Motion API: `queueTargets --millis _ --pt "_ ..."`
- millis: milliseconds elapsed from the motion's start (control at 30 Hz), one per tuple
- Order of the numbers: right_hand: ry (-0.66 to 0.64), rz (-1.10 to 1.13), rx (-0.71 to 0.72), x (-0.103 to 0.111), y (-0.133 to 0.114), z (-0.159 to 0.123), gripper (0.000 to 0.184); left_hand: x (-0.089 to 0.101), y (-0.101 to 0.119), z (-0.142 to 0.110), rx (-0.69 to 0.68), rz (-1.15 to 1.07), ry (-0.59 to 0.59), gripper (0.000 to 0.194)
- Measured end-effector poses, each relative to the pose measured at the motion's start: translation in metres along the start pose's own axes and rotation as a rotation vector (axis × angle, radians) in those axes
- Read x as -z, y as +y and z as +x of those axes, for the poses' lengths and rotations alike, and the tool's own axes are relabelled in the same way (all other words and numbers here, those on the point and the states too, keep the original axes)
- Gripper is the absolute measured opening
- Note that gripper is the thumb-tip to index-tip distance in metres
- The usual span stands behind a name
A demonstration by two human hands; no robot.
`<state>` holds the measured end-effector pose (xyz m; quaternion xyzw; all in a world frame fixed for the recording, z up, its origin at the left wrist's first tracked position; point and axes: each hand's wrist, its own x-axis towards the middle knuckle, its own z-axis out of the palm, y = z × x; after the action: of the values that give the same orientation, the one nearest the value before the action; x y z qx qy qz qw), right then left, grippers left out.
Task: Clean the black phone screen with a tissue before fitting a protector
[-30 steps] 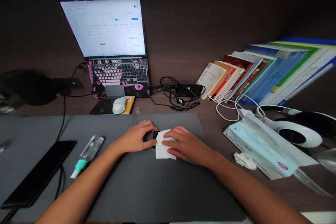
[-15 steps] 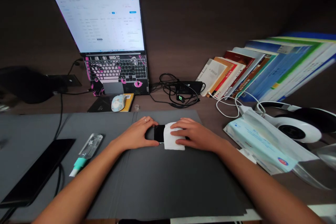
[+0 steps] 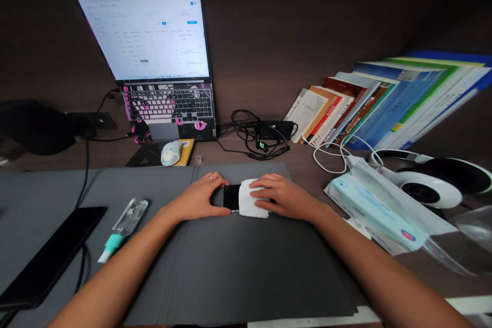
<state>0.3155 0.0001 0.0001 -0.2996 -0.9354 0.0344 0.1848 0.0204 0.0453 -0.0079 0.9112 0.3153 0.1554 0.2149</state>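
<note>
Between my hands on the grey desk mat [image 3: 246, 271] lies a flat, glossy black phone [image 3: 231, 197], partly covered. My left hand [image 3: 202, 197] grips its left end, thumb on the near edge and fingers on the far edge. A white tissue [image 3: 249, 200] covers the phone's right part. My right hand [image 3: 282, 197] presses this tissue onto the phone with bent fingers; the phone's right end is hidden beneath that hand. Left of my left forearm lies a clear spray bottle [image 3: 129, 217] with a mint-green neck.
A laptop [image 3: 169, 107] stands open at the back, with a mouse [image 3: 171, 154] in front. A large black device [image 3: 52, 259] lies left. Cables and a power adapter [image 3: 274, 129] sit mid-back. Books [image 3: 346, 107], a tissue pack [image 3: 380, 210] and white headphones [image 3: 434, 184] occupy the right.
The view has shifted slightly. My left hand keeps its grip on the phone, and my right hand stays on the tissue, whose lower edge has changed shape a little.
</note>
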Motion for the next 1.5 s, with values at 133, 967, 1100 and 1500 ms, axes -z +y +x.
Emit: queueTargets --millis 133,967,1100,1500 --pt "0.001 0.009 -0.019 0.000 0.000 0.001 0.026 -0.001 -0.001 0.000 0.004 -0.008 0.004 0.056" --pt "-0.007 0.091 -0.098 0.000 -0.009 0.006 0.019 -0.001 0.002 -0.002 0.016 0.000 -0.009 0.054" --pt "-0.043 0.130 -0.097 0.000 -0.007 0.005 0.017 -0.001 0.001 -0.002 0.016 0.003 -0.004 0.055" --pt "-0.058 0.168 -0.174 0.007 -0.002 0.001 0.017 -0.001 0.006 -0.002 0.028 0.008 -0.010 0.052"
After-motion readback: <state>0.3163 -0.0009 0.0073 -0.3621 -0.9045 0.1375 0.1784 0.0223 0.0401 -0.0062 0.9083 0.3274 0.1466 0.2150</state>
